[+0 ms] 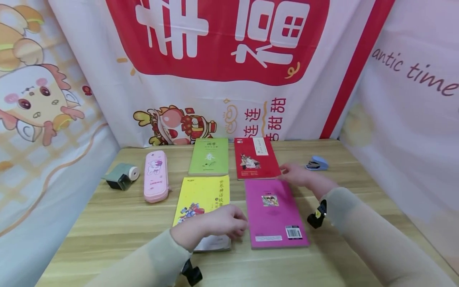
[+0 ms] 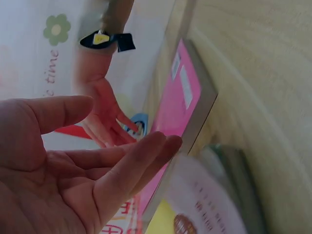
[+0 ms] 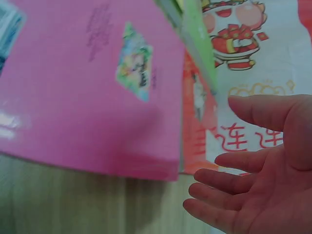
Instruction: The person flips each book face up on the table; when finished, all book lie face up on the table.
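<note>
Four books lie in two rows on the wooden table: a green book (image 1: 209, 157) and a red book (image 1: 251, 167) behind, a yellow book (image 1: 191, 195) and a pink book (image 1: 272, 215) in front. My left hand (image 1: 224, 221) is over the yellow book's right edge, fingers relaxed and holding nothing. In the left wrist view its fingers overlap the pink book's (image 2: 178, 97) near side. Beside the far right corner of the pink book is my right hand (image 1: 295, 175), near the red book's lower corner. The right wrist view shows its fingers (image 3: 219, 183) spread, with an empty palm.
At the left stand a pink pencil case (image 1: 155, 175) and a green and black object with a white roll (image 1: 123, 175). A blue stapler (image 1: 317, 163) lies right of my right hand. Printed cloth (image 1: 222, 91) hangs behind the table (image 1: 97, 223).
</note>
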Available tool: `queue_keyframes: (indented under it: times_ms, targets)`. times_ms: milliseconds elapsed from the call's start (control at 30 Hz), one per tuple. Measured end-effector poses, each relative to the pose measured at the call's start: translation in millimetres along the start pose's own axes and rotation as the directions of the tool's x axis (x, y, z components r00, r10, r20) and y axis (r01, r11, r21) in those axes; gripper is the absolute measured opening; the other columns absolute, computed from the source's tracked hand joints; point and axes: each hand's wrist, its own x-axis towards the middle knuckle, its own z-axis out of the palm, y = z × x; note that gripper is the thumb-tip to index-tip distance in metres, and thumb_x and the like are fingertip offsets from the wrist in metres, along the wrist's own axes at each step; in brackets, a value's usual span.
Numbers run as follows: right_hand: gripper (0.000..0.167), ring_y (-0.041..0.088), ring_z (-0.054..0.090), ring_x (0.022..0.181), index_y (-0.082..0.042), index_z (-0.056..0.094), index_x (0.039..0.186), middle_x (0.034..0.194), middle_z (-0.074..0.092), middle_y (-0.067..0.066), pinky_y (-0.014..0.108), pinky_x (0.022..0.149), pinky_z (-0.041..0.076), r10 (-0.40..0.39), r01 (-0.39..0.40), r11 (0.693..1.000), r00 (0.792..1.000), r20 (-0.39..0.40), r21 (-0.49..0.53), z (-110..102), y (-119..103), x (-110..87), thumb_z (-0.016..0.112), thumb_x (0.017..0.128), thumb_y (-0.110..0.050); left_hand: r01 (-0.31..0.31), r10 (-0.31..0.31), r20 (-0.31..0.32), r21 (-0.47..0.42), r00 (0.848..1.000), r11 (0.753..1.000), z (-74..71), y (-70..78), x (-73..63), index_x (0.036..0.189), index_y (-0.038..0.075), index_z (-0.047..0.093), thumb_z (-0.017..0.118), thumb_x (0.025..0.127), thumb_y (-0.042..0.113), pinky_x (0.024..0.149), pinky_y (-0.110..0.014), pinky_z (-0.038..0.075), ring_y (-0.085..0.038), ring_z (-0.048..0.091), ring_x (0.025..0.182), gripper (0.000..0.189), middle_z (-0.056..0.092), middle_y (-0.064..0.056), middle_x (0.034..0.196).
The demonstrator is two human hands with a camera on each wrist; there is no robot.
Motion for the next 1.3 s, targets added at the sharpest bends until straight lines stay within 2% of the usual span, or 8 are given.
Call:
queue_keyframes:
  times_ms: [167, 300, 400, 500, 633, 767, 1033, 1300]
  targets:
    - [0.065, 0.043, 0.050, 0.122, 0.008, 0.041, 0.143, 0.134, 0.050, 0.030, 0.054, 0.101, 0.044, 0.009, -0.008, 0.998, 1.000, 0.011, -0.064, 8, 19, 4.9, 0.068, 0.090, -0.018, 0.035, -0.033, 0.020, -0.059, 0.999, 0.998, 13.0, -5.9, 6.4, 0.116, -0.005, 0.065, 0.061, 0.096, 0.016, 0.073, -0.041, 0.060, -0.031, 0.069, 0.085, 0.028, 0.068, -0.016, 0.094]
    - [0.067, 0.036, 0.056, 0.114, 0.005, 0.046, 0.140, 0.127, 0.057, 0.024, 0.050, 0.097, 0.047, 0.020, -0.021, 0.995, 1.000, -0.014, -0.100, 13, 26, 5.3, 0.076, 0.085, -0.018, 0.055, -0.053, 0.025, -0.104, 0.998, 0.993, 17.8, -8.6, 9.7, 0.119, -0.006, 0.063, 0.061, 0.096, 0.017, 0.072, -0.041, 0.060, -0.032, 0.068, 0.088, 0.032, 0.068, -0.015, 0.096]
    - [0.064, 0.030, 0.057, 0.106, 0.004, 0.054, 0.132, 0.118, 0.061, 0.017, 0.047, 0.093, 0.049, 0.005, -0.012, 0.989, 0.999, -0.042, -0.151, 18, 26, 7.8, 0.082, 0.081, -0.021, 0.076, -0.070, 0.036, -0.189, 0.997, 0.979, 18.3, -9.6, 8.3, 0.123, -0.008, 0.060, 0.061, 0.096, 0.017, 0.074, -0.040, 0.060, -0.033, 0.068, 0.094, 0.037, 0.069, -0.016, 0.102]
    - [0.059, 0.029, 0.057, 0.099, 0.006, 0.058, 0.122, 0.110, 0.061, 0.016, 0.046, 0.090, 0.049, -0.024, 0.012, 0.983, 0.998, -0.062, -0.184, 19, 27, 10.5, 0.085, 0.077, -0.022, 0.087, -0.074, 0.055, -0.306, 0.996, 0.948, 18.7, -9.5, 5.7, 0.127, -0.010, 0.056, 0.060, 0.096, 0.017, 0.077, -0.041, 0.060, -0.036, 0.066, 0.102, 0.042, 0.067, -0.019, 0.111]
    - [0.056, 0.028, 0.056, 0.098, 0.005, 0.057, 0.119, 0.109, 0.060, 0.015, 0.044, 0.088, 0.050, -0.006, -0.002, 0.990, 0.999, -0.053, -0.140, 19, 32, 14.3, 0.086, 0.077, -0.020, 0.086, -0.045, 0.100, -0.452, 0.994, 0.888, 20.5, -9.2, 2.0, 0.130, -0.012, 0.052, 0.059, 0.095, 0.019, 0.081, -0.043, 0.059, -0.040, 0.062, 0.111, 0.047, 0.063, -0.025, 0.121]
    - [0.054, 0.029, 0.055, 0.096, 0.004, 0.053, 0.115, 0.106, 0.058, 0.015, 0.043, 0.086, 0.050, 0.026, -0.029, 0.996, 0.999, -0.033, -0.086, 19, 38, 17.9, 0.085, 0.078, -0.018, 0.077, -0.018, 0.117, -0.521, 0.993, 0.850, 22.8, -10.0, 0.2, 0.130, -0.012, 0.053, 0.059, 0.095, 0.020, 0.083, -0.045, 0.058, -0.041, 0.060, 0.115, 0.048, 0.061, -0.027, 0.124]
    - [0.051, 0.029, 0.054, 0.091, 0.004, 0.049, 0.109, 0.100, 0.056, 0.015, 0.039, 0.080, 0.049, 0.078, -0.079, 0.997, 0.996, -0.051, -0.020, 21, 36, 19.8, 0.084, 0.076, -0.014, 0.081, -0.032, 0.104, -0.523, 0.994, 0.848, 20.0, -8.3, 1.0, 0.133, -0.010, 0.051, 0.061, 0.093, 0.022, 0.084, -0.045, 0.057, -0.040, 0.060, 0.115, 0.052, 0.061, -0.024, 0.126]
    - [0.053, 0.033, 0.055, 0.106, 0.004, 0.048, 0.128, 0.120, 0.055, 0.020, 0.044, 0.088, 0.049, 0.143, -0.133, 0.971, 0.989, -0.037, 0.198, 22, 40, 14.7, 0.074, 0.085, -0.012, 0.070, -0.057, 0.042, -0.508, 0.997, 0.858, 18.5, -8.3, 4.0, 0.139, -0.011, 0.043, 0.062, 0.093, 0.021, 0.083, -0.046, 0.058, -0.039, 0.057, 0.120, 0.059, 0.061, -0.023, 0.127]
